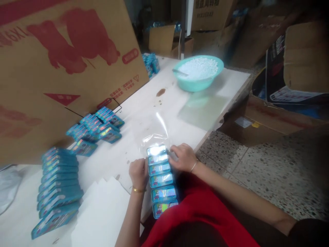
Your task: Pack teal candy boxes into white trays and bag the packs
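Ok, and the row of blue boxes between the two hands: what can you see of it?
The row of blue boxes is one line of about six small, shiny boxes with rounded corners and colourful printing; glare washes out the far end. Clear, glossy film shows beyond that end. The near end lies by the red cloth. The left hand is at its left side, the right hand at its right; exact contact is unclear.

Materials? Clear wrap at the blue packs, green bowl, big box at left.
Clear wrap: likely thin plastic film, glossy; see-through with bright glare streaks.
Green bowl: probably plastic, smooth; even colour suggests it, enamel not ruled out.
Big box: apparently cardboard, matte; plain brown with red print.
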A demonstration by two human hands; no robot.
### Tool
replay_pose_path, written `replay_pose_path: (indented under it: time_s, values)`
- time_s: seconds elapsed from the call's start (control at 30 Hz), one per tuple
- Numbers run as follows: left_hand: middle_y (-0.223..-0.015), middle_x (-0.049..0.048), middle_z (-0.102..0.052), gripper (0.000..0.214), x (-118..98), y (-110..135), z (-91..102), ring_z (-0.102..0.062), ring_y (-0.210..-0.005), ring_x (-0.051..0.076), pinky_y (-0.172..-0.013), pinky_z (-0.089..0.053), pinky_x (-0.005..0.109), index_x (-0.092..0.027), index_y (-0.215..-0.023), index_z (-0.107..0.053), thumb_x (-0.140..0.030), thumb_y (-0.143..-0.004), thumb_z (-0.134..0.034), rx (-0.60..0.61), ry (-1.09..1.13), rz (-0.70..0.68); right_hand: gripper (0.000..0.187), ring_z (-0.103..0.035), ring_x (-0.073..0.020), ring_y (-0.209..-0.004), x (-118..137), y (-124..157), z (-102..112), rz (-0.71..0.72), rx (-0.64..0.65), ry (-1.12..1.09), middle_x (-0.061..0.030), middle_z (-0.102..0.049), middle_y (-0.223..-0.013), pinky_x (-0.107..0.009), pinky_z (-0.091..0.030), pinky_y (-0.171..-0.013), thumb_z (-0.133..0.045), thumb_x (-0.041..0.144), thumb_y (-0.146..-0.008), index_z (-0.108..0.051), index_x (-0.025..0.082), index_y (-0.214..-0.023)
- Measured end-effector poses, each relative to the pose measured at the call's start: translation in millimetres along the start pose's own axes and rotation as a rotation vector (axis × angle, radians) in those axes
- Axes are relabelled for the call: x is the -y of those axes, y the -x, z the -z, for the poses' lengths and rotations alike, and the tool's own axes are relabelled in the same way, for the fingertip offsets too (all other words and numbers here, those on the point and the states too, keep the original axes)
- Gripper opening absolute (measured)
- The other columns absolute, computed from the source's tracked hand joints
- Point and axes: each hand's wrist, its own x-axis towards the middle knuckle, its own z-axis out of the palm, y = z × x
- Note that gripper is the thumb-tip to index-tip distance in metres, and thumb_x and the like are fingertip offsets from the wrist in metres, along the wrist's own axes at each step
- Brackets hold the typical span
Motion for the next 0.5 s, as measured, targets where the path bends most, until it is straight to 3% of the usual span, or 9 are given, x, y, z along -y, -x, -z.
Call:
replay_pose_path:
  time_s: [0.2,0.5]
  values:
    - [-0.051,-0.0014,-0.041,0.026,10.4,12.3,5.0,-0.038,-0.054,0.015,-0.060,-0.029,0.030,-0.021,-0.060,-0.044,-0.017,-0.085,-0.042,0.000,-0.020,-0.197,0.028,-0.048,-0.0137,-0.048,-4.9,5.5,-15.8,-0.046,0.059,0.125,-0.0021,-0.059,-0.053,-0.030,-0.022,-0.060,-0.044,0.037,-0.088,-0.056,0.016,-0.074]
    - [-0.052,-0.0010,-0.044,0.023,10.4,4.7,7.1,-0.041,-0.055,0.015,-0.059,-0.031,0.030,-0.021,-0.062,-0.044,-0.017,-0.085,-0.044,0.001,-0.008,-0.206,0.028,-0.046,-0.0123,-0.047,-6.1,0.1,-27.2,-0.006,0.073,0.098,-0.0010,-0.060,-0.054,-0.030,-0.019,-0.059,-0.039,0.025,-0.092,-0.055,0.017,-0.071]
